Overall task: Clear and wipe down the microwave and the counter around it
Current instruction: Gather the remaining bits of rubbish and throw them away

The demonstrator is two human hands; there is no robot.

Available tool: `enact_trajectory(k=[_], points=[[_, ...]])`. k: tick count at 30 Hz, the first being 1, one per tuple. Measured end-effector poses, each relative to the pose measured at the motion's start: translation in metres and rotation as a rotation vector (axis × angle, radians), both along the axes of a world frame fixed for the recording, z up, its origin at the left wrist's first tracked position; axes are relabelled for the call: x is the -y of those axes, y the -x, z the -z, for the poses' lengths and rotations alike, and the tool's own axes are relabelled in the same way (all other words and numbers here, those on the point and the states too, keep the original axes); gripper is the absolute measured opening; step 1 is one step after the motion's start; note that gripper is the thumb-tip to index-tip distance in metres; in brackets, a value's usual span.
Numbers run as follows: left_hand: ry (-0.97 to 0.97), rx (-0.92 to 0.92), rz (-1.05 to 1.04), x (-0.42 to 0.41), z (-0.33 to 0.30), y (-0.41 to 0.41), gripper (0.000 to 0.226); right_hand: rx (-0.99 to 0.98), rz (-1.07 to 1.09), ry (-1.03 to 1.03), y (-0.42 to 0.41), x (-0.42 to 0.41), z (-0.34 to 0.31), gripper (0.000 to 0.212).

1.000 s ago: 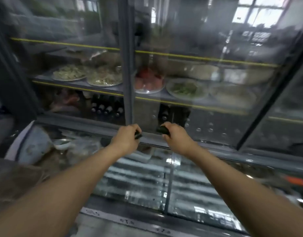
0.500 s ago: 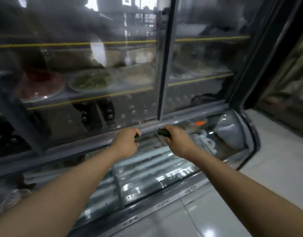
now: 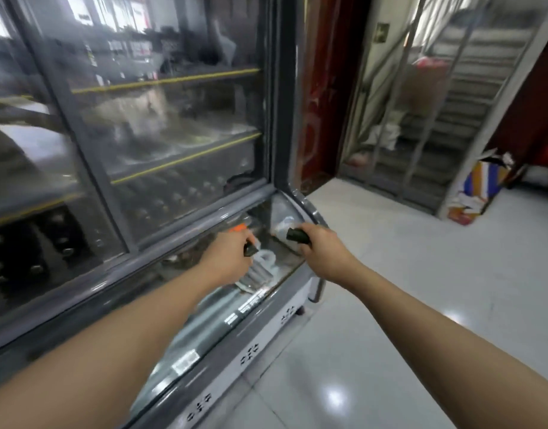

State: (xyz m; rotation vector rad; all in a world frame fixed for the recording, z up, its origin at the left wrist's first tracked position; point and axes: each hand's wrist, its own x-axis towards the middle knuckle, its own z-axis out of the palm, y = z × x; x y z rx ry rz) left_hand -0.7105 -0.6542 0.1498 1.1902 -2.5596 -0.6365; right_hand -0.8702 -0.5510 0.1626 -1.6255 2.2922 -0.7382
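Note:
No microwave or counter shows in the head view. Both arms reach forward in front of a glass-fronted display fridge (image 3: 161, 144). My left hand (image 3: 226, 258) is closed around a small black object (image 3: 250, 249) whose tip sticks out of the fist. My right hand (image 3: 323, 252) is closed around another small black object (image 3: 297, 235). The hands are a short way apart, over the right end of the fridge's lower glass case (image 3: 266, 274). What the black objects are cannot be told.
The fridge has yellow-edged shelves and a grey frame, its right corner (image 3: 309, 212) beside my right hand. Shiny white floor tiles (image 3: 390, 305) stretch to the right. A dark red door frame (image 3: 322, 103), a metal staircase (image 3: 452, 103) and a cardboard box (image 3: 480, 187) stand beyond.
The view has swung right along the fridge, from the plates of food to its right end and the open floor. Both hands stay closed on the black objects, held out in front.

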Motion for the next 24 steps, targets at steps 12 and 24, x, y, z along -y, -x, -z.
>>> enact_trajectory(k=[12,24], points=[[-0.008,-0.011,0.183,-0.017,-0.003,0.217,0.025,0.056,0.182,-0.019,0.203,-0.041,0.008,0.021],[-0.038,-0.019,0.267,0.087,0.016,0.412,0.031,0.069,0.285,-0.065,0.378,0.042,0.018,0.022]])
